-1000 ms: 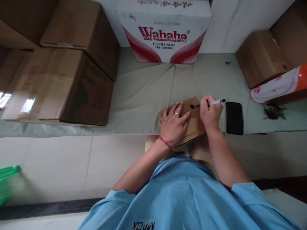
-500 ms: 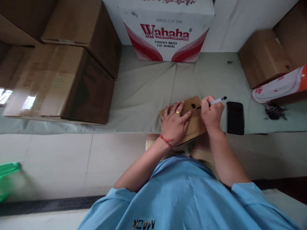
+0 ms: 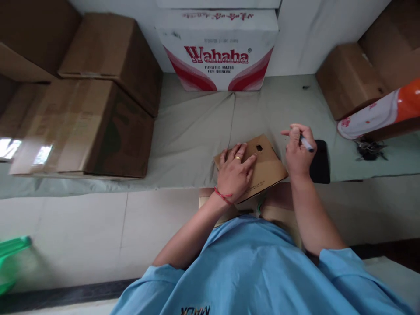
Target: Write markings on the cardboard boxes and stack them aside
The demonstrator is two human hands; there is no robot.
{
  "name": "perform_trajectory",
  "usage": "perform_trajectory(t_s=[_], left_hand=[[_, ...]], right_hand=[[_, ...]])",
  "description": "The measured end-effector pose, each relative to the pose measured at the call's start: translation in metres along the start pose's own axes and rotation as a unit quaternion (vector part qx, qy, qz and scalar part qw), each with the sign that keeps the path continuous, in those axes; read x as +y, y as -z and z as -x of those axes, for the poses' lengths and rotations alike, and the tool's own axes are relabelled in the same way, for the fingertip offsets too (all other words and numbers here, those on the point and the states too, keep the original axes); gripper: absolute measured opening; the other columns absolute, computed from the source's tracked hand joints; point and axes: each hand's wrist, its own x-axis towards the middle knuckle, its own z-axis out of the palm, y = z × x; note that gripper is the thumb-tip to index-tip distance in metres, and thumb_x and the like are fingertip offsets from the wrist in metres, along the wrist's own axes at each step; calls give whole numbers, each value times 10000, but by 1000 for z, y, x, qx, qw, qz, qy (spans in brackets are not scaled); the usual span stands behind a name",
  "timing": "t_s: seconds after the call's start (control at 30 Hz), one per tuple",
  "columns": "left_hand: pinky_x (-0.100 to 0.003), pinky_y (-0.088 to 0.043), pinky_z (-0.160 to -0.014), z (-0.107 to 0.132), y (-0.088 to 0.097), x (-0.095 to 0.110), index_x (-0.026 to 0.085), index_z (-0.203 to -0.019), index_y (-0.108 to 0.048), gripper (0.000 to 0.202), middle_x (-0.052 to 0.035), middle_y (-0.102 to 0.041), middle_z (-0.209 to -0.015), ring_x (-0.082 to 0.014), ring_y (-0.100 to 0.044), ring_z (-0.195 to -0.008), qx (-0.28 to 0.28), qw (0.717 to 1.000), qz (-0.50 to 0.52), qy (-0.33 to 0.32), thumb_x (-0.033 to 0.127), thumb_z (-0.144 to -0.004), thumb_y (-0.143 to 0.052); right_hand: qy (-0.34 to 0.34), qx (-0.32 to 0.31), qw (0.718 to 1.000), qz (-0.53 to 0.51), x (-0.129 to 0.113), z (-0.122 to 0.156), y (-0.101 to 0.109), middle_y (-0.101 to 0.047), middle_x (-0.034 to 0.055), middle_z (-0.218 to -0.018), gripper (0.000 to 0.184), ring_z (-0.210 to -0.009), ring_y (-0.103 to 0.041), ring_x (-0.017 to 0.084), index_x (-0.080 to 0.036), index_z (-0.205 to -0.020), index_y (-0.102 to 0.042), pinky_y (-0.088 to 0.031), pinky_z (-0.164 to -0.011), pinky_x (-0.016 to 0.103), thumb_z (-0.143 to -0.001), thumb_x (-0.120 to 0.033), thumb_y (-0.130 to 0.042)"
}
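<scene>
My left hand (image 3: 235, 170) lies flat with fingers apart on a brown piece of cardboard (image 3: 267, 164). The cardboard has a small dark hole near its upper edge and printed text along its lower edge, which juts over the table's front edge. To the right of it, my right hand (image 3: 299, 151) is raised and closed around a pen (image 3: 306, 143) with a pale barrel and a dark end. The pen's tip is hidden by the fingers. A black phone (image 3: 320, 162) lies beside and partly behind my right hand.
A white Wahaha water carton (image 3: 218, 52) stands at the back of the cloth-covered table (image 3: 187, 131). Brown boxes (image 3: 65, 127) are stacked at left, and another box (image 3: 352, 81) is at right. Keys (image 3: 370, 150) lie near a white-and-orange package (image 3: 374, 113). A green plastic object (image 3: 13, 262) is at lower left.
My right hand has lifted off the cardboard and moved right, the pen tilting round in its fingers. My left hand stays on the cardboard. The view has shifted slightly.
</scene>
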Motion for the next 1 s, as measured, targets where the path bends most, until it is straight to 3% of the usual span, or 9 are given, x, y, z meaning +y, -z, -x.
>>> perform_trajectory(t_s=[0.1, 0.2, 0.27, 0.37, 0.43, 0.53, 0.63, 0.77, 1.0], left_hand=[[-651, -331, -1294, 0, -2, -5, 256, -1324, -765, 366, -126, -597, -1621, -336, -474, -1566, 15, 1000, 11, -9, 195, -1010, -586], [-614, -399, -1267, 3, 1, -11, 203, -1238, -790, 319, -147, -652, -1549, -348, -483, -1555, 56, 997, 40, -26, 184, -1000, -578], [-607, -416, -1259, 12, 8, -13, 181, -1214, -787, 303, -165, -662, -1524, -352, -471, -1564, 92, 993, 55, -44, 188, -1009, -564], [-597, -409, -1272, 35, 17, -9, 193, -1187, -773, 259, -162, -679, -1495, -326, -464, -1576, 111, 988, 63, -82, 234, -1045, -559], [-592, -415, -1270, 54, 19, -6, 203, -1242, -755, 278, -168, -662, -1522, -333, -463, -1580, 93, 988, 56, -111, 355, -1058, -613], [-633, -393, -1277, 78, 14, -6, 188, -1414, -685, 503, -200, -613, -1584, -382, -487, -1562, 46, 988, 16, -144, 498, -1019, -690], [-618, -368, -1297, 87, 11, -18, 206, -1490, -645, 442, -168, -627, -1584, -344, -527, -1540, -4, 989, -19, -146, 333, -1068, -613], [-631, -336, -1310, 81, 18, -38, 278, -1447, -692, 431, -104, -648, -1574, -307, -527, -1546, -26, 990, -15, -136, 175, -1073, -504], [-606, -514, -1181, 70, 4, -44, 235, -1384, -678, 352, -140, -685, -1502, -357, -531, -1517, 41, 985, 64, -155, 237, -1032, -661]], right_hand=[[14, -81, 984, 155, 33, -14, 20, -729, 49, -804, 290, -723, -659, 190, -209, -1141, -709, -464, -719, 316, -1072, -354, -467], [42, -205, 933, 294, 61, -20, 34, -721, 92, -859, 287, -825, -635, 231, -190, -1099, -765, -445, -762, 344, -939, -138, -532], [54, -255, 913, 314, 71, -19, 39, -726, 119, -930, 395, -877, -623, 250, -179, -1138, -782, -450, -800, 363, -862, -56, -530], [66, -290, 897, 327, 74, -15, 49, -734, 161, -1109, 607, -973, -628, 276, -174, -1410, -693, -469, -876, 396, -856, -29, -491], [54, -256, 900, 350, 74, -10, 61, -703, 218, -1250, 602, -1099, -616, 320, -131, -1535, -576, -469, -961, 447, -936, -123, -513], [-50, -132, 905, 401, 78, 4, 84, -631, 314, -1352, 717, -1235, -557, 412, -32, -1509, -528, -450, -1025, 528, -967, -480, -672], [-164, -110, 877, 438, 83, 26, 102, -601, 362, -1338, 943, -1262, -538, 468, 12, -1420, -554, -461, -1011, 554, -842, -699, -778], [-206, -153, 858, 445, 85, 45, 109, -579, 356, -1341, 900, -1277, -530, 492, 0, -1319, -604, -476, -1013, 561, -820, -729, -774], [-232, -96, 877, 410, 91, 39, 102, -579, 343, -1348, 804, -1261, -548, 479, -10, -1314, -616, -470, -1038, 585, -820, -621, -785]])
